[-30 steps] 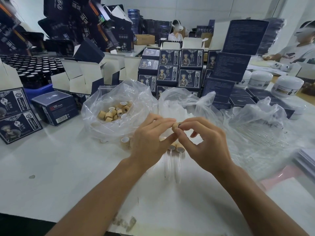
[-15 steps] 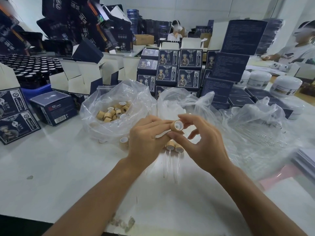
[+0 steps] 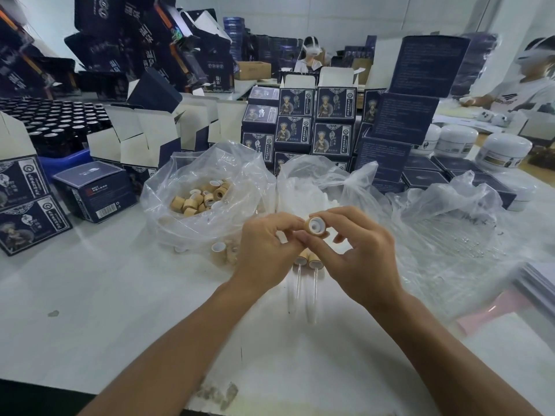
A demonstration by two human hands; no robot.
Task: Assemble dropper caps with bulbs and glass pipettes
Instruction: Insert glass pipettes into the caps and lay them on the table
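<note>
I hold one cap point(image 3: 315, 226) above the table point(image 3: 90, 295), between both hands, with its open white-lined mouth turned toward me so the centre hole is in view for fitting. My right hand point(image 3: 357, 253) pinches the cap's tan wall between thumb and forefinger; this carries the part. My left hand point(image 3: 267, 250) has its fingers curled in against the cap's left side; it appears to pinch the edge or a small white piece there, probably a bulb, but the fingers hide the contact.

Two finished droppers point(image 3: 306, 274) lie just below my hands, caps away from me and pipettes pointing toward me, parked out of the working zone. The cap bag point(image 3: 204, 199) sits open on the left, within reach of the left hand. The bulb bag point(image 3: 318, 187) stands directly behind my hands. The clear bag on the right point(image 3: 450, 235) seems to hold pipettes.
</note>
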